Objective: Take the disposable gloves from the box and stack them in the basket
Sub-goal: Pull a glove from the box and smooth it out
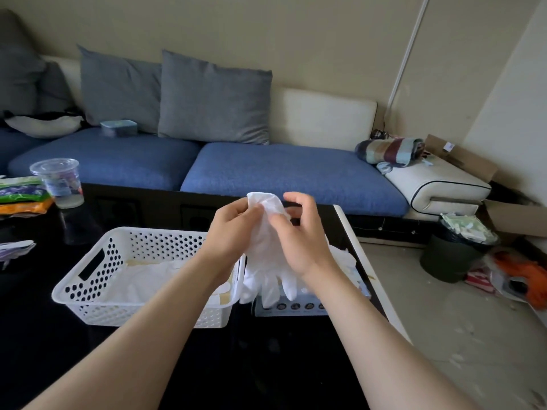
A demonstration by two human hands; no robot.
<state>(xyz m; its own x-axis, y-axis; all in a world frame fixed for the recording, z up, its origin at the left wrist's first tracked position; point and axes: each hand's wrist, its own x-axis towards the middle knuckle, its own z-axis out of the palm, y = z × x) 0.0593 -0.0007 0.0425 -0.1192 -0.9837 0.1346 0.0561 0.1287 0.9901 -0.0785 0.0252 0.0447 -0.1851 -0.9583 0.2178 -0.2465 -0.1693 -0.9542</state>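
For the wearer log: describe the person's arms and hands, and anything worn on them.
Both forearms are bare to the frame's edge, no sleeve showing. The left hand and right hand are ungloved; no watch, bracelet or ring shows.

Table [266, 365]: basket [88, 279] sits left of centre, with the glove box [296, 306] just beside it on the right. Loose gloves [154, 273] lie flat in the basket. One glove [266, 253] hangs above the basket's right wall and the box, cuff up. The left hand [233, 229] pinches the cuff from the left, the right hand [299, 235] from the right. Plastic cup [59, 182] stands at the table's far-left part, behind the basket, with snack packets [20, 193] to its left. Sofa [281, 170] runs behind the table, and a rolled blanket [390, 150] lies on its right end. Trash bin [450, 258] stands on the floor, right of the table.
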